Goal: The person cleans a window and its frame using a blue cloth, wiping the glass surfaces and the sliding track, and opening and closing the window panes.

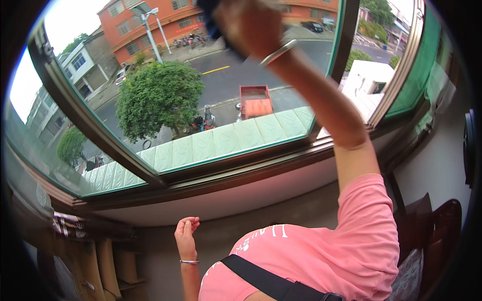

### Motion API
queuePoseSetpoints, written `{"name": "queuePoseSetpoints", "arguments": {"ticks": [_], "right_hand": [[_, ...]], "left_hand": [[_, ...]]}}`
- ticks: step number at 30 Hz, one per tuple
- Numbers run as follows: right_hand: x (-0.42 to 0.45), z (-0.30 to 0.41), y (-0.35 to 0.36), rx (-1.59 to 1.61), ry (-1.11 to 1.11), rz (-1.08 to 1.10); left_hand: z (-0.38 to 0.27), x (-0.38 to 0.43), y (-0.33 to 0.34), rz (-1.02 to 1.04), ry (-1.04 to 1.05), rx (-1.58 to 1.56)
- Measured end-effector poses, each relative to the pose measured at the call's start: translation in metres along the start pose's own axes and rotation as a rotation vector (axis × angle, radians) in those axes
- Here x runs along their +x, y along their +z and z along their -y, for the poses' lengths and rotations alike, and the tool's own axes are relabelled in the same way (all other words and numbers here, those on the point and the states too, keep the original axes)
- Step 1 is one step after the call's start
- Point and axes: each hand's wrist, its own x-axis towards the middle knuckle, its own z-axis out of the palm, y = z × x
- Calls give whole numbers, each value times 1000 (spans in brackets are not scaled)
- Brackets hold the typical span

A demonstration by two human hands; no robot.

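Observation:
My right hand [250, 28] is raised to the upper edge of the view, blurred, with a silver bracelet on the wrist. It holds a dark blue cloth [211, 17] against or close to the window glass [226, 75]; contact cannot be told. Part of the cloth is cut off by the picture's edge. Low in front of my body is my left hand [187, 229], holding nothing, its fingers curled loosely and the thumb near them. It is below the sill and touches neither glass nor frame. A thin bracelet circles that wrist too.
Brown metal window frames [101, 139] and the sill track [244, 161] span the view. An opening with a white outdoor unit [365, 86] beyond lies right. Cardboard [107, 267] stands lower left, dark red chairs [444, 233] lower right. A green curtain [418, 79] hangs right.

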Motion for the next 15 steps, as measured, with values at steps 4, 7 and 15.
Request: {"name": "queuePoseSetpoints", "arguments": {"ticks": [4,7,15], "right_hand": [[-92,82,-8,116,-334,-51],[-152,85,-7,406,-410,155],[-87,-82,-31,-33,-97,-4]], "left_hand": [[-1,8,21,154,22,10],[4,8,23,216,32,37],[8,-5,-21,40,-37,80]]}}
